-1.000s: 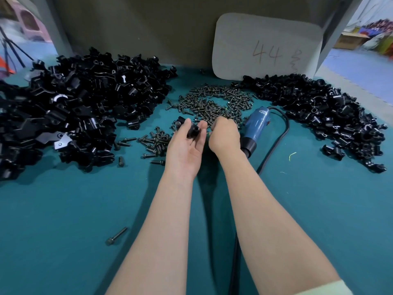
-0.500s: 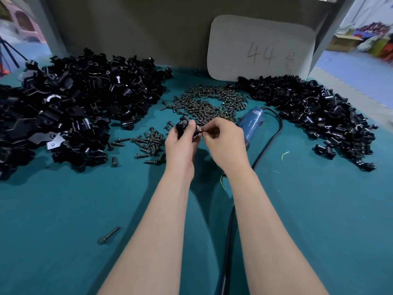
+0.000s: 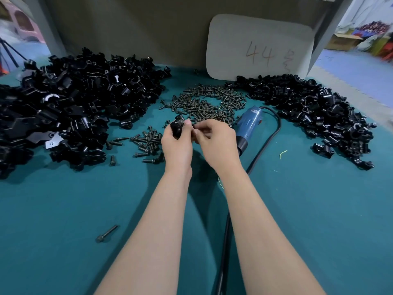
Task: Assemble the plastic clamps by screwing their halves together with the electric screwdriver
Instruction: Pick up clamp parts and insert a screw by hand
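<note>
**On the teal worktop: both hands at one clamp, screwdriver lying idle**

Nearest edge: two bare forearms enter from the bottom of the view and converge toward mid-table [image 3: 53, 209], the left one angled rightward, the right one angled leftward.

Near left: single long screw [image 3: 106, 233], lying alone on the cloth.

Near centre: black cable [image 3: 225, 241], running between the forearms, then curving out to the right and back to the tool.

Centre, item 1: left hand [image 3: 177, 145], back toward the camera, fingers curled upward and closed round a black plastic clamp [image 3: 177, 126]. It is held off the surface, its top showing above the fingertips.

Centre, item 2: right hand [image 3: 217, 143], just right of the left and nearly touching it, back of the hand up. Thumb and forefinger are drawn together on a small dark piece [image 3: 195, 126] right beside the clamp; it is too small to identify. The remaining fingers are tucked in.

Left of the hands: small scatter of screws [image 3: 146, 139].

Right of the hands: blue electric screwdriver [image 3: 248, 124], lying on its side, black nose pointing near, untouched. Beyond it to the right, a yellow thread [image 3: 282, 154].

Farther, centre: broad heap of short screws [image 3: 208, 103].

Far left: large pile of black clamp parts [image 3: 74, 107].

Far right: second pile of clamp parts [image 3: 308, 111].

Farthest: white card [image 3: 259, 45] marked "44", propped against the back panel.
</note>
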A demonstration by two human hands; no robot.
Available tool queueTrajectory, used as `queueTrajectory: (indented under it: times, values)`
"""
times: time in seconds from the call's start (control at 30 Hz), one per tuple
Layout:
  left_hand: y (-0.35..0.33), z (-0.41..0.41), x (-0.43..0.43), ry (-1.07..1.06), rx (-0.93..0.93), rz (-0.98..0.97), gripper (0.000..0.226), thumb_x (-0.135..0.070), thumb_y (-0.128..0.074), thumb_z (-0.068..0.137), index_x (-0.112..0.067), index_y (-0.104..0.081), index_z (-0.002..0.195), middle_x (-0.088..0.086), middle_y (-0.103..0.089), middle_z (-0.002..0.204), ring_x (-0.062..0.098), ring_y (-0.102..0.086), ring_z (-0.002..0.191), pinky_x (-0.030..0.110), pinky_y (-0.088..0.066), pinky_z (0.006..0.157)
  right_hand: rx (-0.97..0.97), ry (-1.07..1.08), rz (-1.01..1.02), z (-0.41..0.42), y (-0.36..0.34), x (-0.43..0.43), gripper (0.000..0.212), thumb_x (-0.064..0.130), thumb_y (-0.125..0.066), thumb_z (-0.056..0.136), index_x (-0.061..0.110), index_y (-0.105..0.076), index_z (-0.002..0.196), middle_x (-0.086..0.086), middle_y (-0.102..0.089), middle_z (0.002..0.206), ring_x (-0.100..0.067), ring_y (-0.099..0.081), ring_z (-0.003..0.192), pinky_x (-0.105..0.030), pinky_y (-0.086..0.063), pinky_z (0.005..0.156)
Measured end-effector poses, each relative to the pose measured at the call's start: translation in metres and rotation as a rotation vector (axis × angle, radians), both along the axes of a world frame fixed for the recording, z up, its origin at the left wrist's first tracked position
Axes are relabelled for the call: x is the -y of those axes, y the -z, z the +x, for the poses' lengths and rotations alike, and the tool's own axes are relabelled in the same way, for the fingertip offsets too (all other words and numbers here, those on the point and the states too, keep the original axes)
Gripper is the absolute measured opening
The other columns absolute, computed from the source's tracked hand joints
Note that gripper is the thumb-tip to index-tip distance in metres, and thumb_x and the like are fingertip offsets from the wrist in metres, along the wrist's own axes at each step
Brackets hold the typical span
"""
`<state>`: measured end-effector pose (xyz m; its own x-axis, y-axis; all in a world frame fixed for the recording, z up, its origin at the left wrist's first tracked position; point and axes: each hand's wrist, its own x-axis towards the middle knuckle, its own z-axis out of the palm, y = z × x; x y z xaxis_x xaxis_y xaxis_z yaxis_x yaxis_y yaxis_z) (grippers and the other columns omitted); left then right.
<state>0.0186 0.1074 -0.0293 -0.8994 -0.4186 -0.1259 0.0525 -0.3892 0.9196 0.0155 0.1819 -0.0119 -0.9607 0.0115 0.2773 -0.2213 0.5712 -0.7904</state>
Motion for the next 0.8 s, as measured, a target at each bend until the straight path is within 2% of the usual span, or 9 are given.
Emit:
queueTrajectory:
  times: [0.1, 0.2, 0.3, 0.4, 0.47, 0.53, 0.57, 0.7, 0.8]
  values:
    - [-0.001, 0.001, -0.002, 0.03, -0.01, 0.033, 0.012, -0.02, -0.058, 0.096, -0.016, -0.057, 0.086, 0.001, -0.063, 0.087, 0.017, -0.06, 0.085, 0.036, -0.051, 0.089, -0.071, 0.039, 0.025, 0.0, 0.004, 0.003, 0.012, 0.019, -0.057, 0.095, 0.011, -0.064, 0.092, 0.004, -0.061, 0.08, -0.013, -0.056, 0.075, -0.021, -0.044, 0.073]
    - [0.0, 0.001, -0.003, 0.006, -0.031, -0.015, 0.012, -0.022, -0.058, 0.096, -0.014, -0.057, 0.088, -0.002, -0.062, 0.083, 0.01, -0.059, 0.076, 0.025, -0.05, 0.077, -0.075, 0.073, 0.052, -0.001, 0.009, 0.006, 0.019, 0.024, -0.052, 0.097, 0.012, -0.051, 0.083, 0.002, -0.056, 0.071, -0.017, -0.049, 0.066, -0.027, -0.036, 0.062]
    - [0.0, 0.002, -0.005, 0.007, -0.049, -0.036, 0.012, -0.022, -0.059, 0.096, -0.015, -0.059, 0.086, -0.003, -0.062, 0.082, 0.01, -0.058, 0.076, 0.024, -0.049, 0.075, -0.079, 0.085, 0.074, 0.0, 0.009, 0.006, 0.028, 0.028, -0.046, 0.1, 0.011, -0.042, 0.077, 0.003, -0.047, 0.062, -0.018, -0.043, 0.059, -0.03, -0.029, 0.056]
    - [0.0, 0.003, -0.005, -0.003, -0.063, -0.057, 0.013, -0.022, -0.059, 0.096, -0.018, -0.059, 0.083, -0.006, -0.061, 0.077, 0.005, -0.057, 0.07, 0.022, -0.048, 0.073, -0.06, 0.065, 0.123, 0.0, 0.004, 0.0, 0.036, 0.029, -0.043, 0.101, 0.016, -0.038, 0.067, 0.003, -0.045, 0.06, -0.012, -0.04, 0.055, -0.024, -0.027, 0.05]
    - [0.0, 0.002, -0.005, -0.014, -0.064, -0.055, 0.013, -0.023, -0.059, 0.096, -0.018, -0.059, 0.083, -0.007, -0.06, 0.076, 0.004, -0.056, 0.068, 0.022, -0.048, 0.072, -0.03, 0.014, 0.193, 0.0, -0.002, -0.004, 0.033, 0.028, -0.043, 0.101, 0.017, -0.045, 0.069, 0.003, -0.049, 0.065, -0.009, -0.041, 0.058, -0.023, -0.028, 0.052]
    - [0.001, 0.001, -0.006, -0.005, -0.057, -0.048, 0.012, -0.023, -0.059, 0.096, -0.017, -0.059, 0.085, -0.005, -0.061, 0.077, 0.006, -0.056, 0.07, 0.022, -0.047, 0.073, 0.007, -0.023, 0.254, 0.0, -0.005, -0.004, 0.027, 0.028, -0.042, 0.101, 0.011, -0.054, 0.085, -0.002, -0.056, 0.076, -0.017, -0.048, 0.066, -0.026, -0.033, 0.06]
    - [0.001, 0.0, -0.007, 0.001, -0.054, -0.043, 0.012, -0.023, -0.059, 0.096, -0.016, -0.06, 0.086, -0.005, -0.061, 0.078, 0.007, -0.056, 0.071, 0.021, -0.047, 0.072, 0.017, -0.035, 0.279, 0.001, -0.005, -0.004, 0.027, 0.028, -0.039, 0.102, 0.009, -0.053, 0.088, -0.004, -0.056, 0.078, -0.021, -0.049, 0.071, -0.03, -0.035, 0.064]
    - [0.002, 0.001, -0.008, 0.023, -0.063, -0.039, 0.011, -0.024, -0.059, 0.096, -0.019, -0.061, 0.086, -0.006, -0.063, 0.081, 0.004, -0.058, 0.072, 0.013, -0.047, 0.066, 0.074, -0.024, 0.379, 0.0, -0.004, -0.001, 0.034, 0.031, -0.026, 0.104, 0.011, -0.043, 0.082, -0.002, -0.048, 0.076, -0.025, -0.046, 0.076, -0.032, -0.032, 0.067]
    - [0.001, 0.002, -0.011, 0.04, -0.058, -0.042, 0.009, -0.025, -0.059, 0.096, -0.019, -0.061, 0.09, -0.006, -0.064, 0.084, 0.007, -0.06, 0.078, 0.019, -0.051, 0.075, 0.099, 0.065, 0.337, -0.007, -0.01, -0.009, 0.041, 0.036, -0.031, 0.103, 0.014, -0.046, 0.071, -0.002, -0.052, 0.071, -0.026, -0.05, 0.074, -0.031, -0.032, 0.063]
